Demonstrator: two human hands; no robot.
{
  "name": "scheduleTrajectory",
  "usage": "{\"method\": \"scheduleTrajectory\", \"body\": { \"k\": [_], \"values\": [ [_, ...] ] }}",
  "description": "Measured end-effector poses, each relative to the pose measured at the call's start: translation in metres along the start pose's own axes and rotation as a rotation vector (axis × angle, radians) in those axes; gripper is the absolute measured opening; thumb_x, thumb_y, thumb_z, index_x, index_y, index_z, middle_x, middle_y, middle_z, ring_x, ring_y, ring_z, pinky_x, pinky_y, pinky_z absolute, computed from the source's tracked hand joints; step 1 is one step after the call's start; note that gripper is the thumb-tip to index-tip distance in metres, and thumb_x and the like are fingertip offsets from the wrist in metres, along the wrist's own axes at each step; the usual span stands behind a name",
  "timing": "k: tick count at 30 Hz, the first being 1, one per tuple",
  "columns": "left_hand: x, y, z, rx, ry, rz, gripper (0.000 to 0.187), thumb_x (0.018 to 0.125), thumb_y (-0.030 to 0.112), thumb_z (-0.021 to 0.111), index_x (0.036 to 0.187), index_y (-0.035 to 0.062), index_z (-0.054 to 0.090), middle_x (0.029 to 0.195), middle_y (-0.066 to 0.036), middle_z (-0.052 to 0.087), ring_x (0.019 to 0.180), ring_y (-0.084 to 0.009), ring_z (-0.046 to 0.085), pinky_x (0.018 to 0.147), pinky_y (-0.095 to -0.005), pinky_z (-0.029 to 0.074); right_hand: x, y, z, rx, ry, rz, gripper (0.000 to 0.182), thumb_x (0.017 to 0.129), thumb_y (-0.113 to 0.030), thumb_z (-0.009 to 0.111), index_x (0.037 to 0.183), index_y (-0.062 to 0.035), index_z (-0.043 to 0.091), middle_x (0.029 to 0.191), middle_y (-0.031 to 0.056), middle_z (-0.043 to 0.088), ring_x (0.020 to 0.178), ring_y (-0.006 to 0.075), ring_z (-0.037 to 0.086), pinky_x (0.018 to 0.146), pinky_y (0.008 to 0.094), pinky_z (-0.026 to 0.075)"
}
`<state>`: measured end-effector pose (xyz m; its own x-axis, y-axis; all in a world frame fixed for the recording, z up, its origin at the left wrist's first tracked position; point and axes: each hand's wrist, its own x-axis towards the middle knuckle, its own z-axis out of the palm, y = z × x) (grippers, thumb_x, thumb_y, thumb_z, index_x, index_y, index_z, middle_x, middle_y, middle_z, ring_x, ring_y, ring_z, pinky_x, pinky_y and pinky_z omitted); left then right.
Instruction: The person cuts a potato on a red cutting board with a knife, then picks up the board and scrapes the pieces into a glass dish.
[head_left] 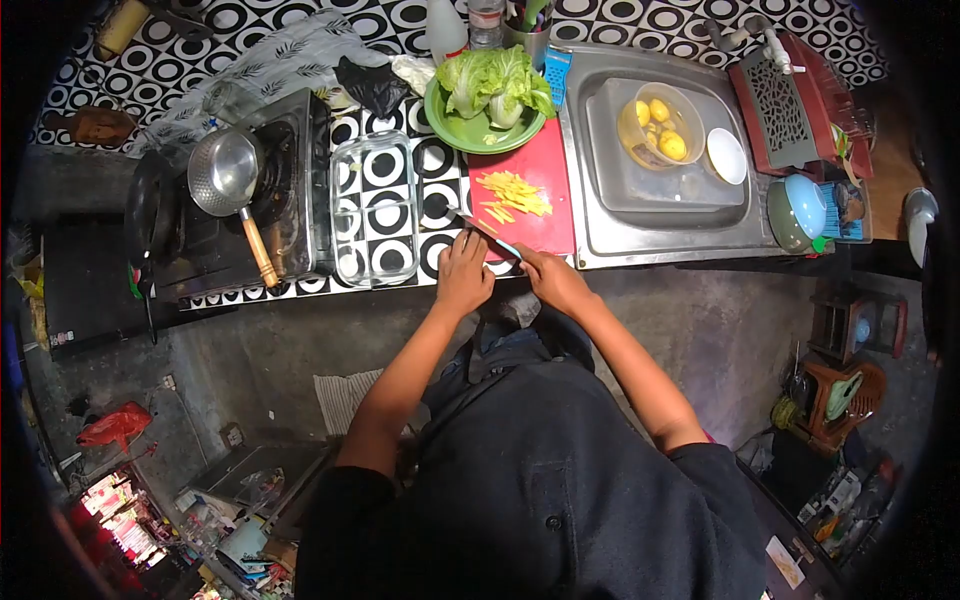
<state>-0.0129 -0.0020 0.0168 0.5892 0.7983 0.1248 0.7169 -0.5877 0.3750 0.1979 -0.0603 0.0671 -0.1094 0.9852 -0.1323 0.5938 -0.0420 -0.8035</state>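
My right hand (555, 280) is wrapped round the blue handle of a kitchen knife (485, 226), whose blade points left and away across the red cutting board (545, 225). My left hand (465, 272) is at the board's near left edge, close to the blade. Its fingers are bent and together, and what lies under them is hidden. Beyond the knife, a pile of cut yellow potato sticks (515, 195) rests on the board. A green bowl (480, 140) of leafy lettuce (495, 85) stands at the board's far end.
To the left are a glass dish (375, 262) and a stove (290, 170) with a saucepan (225, 170). On the right, a sink (590, 215) holds a plastic bowl (632, 135) of peeled potatoes (672, 146) and a small white bowl (727, 156). A dish rack (775, 110) stands beyond.
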Motion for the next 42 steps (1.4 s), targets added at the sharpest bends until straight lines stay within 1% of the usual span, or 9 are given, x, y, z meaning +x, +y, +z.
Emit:
{"method": "scheduleTrajectory", "body": {
  "k": [7,10,13,21,33,42],
  "values": [
    [0.001,0.000,-0.001,-0.019,0.004,0.002,0.051,0.080,0.020,0.064,0.126,-0.0020,0.058,0.133,-0.016,0.054,0.134,-0.0368,0.047,0.099,-0.0519,0.042,0.003,0.000,0.002,0.009,0.012,0.003,0.039,0.100,-0.011,0.058,0.138,-0.0043,0.057,0.097,0.0314,0.068,0.095,0.0488,0.066,0.081,0.0550,0.051],
    [0.001,0.000,-0.002,-0.018,-0.041,-0.013,0.053,0.081,0.020,0.066,0.128,-0.0032,0.058,0.138,-0.019,0.054,0.136,-0.0374,0.046,0.100,-0.0511,0.041,0.007,-0.002,0.003,-0.021,0.007,0.011,0.039,0.100,-0.011,0.058,0.138,-0.0044,0.057,0.097,0.0304,0.069,0.096,0.0483,0.067,0.081,0.0550,0.052],
    [0.001,-0.001,-0.001,-0.009,-0.028,-0.001,0.054,0.080,0.022,0.065,0.127,-0.0029,0.057,0.134,-0.017,0.053,0.135,-0.0368,0.046,0.100,-0.0514,0.041,0.010,-0.007,0.002,-0.028,-0.007,0.012,0.040,0.100,-0.011,0.058,0.139,-0.0042,0.056,0.097,0.0294,0.070,0.096,0.0478,0.067,0.081,0.0550,0.052],
    [0.000,-0.002,0.001,-0.004,-0.031,0.003,0.056,0.080,0.022,0.064,0.130,-0.0029,0.056,0.137,-0.018,0.052,0.137,-0.0365,0.046,0.102,-0.0510,0.040,0.012,-0.011,-0.001,-0.008,-0.019,0.009,0.040,0.100,-0.010,0.057,0.139,-0.0042,0.055,0.098,0.0273,0.071,0.097,0.0465,0.068,0.083,0.0532,0.052],
    [0.001,-0.002,0.001,0.004,-0.059,-0.008,0.054,0.079,0.022,0.064,0.127,-0.0026,0.057,0.139,-0.018,0.052,0.138,-0.0365,0.045,0.102,-0.0522,0.040,0.022,0.002,0.012,-0.007,0.001,-0.024,0.042,0.100,-0.013,0.058,0.141,-0.0061,0.054,0.094,0.0310,0.067,0.092,0.0501,0.066,0.080,0.0565,0.051],
    [0.000,-0.003,0.004,0.007,-0.043,-0.011,0.051,0.081,0.023,0.064,0.125,-0.0023,0.058,0.138,-0.018,0.053,0.137,-0.0364,0.045,0.102,-0.0524,0.040,0.024,0.003,0.013,-0.010,-0.014,-0.013,0.042,0.101,-0.015,0.057,0.142,-0.0075,0.054,0.094,0.0306,0.068,0.092,0.0498,0.066,0.080,0.0565,0.051]
  ]
}}
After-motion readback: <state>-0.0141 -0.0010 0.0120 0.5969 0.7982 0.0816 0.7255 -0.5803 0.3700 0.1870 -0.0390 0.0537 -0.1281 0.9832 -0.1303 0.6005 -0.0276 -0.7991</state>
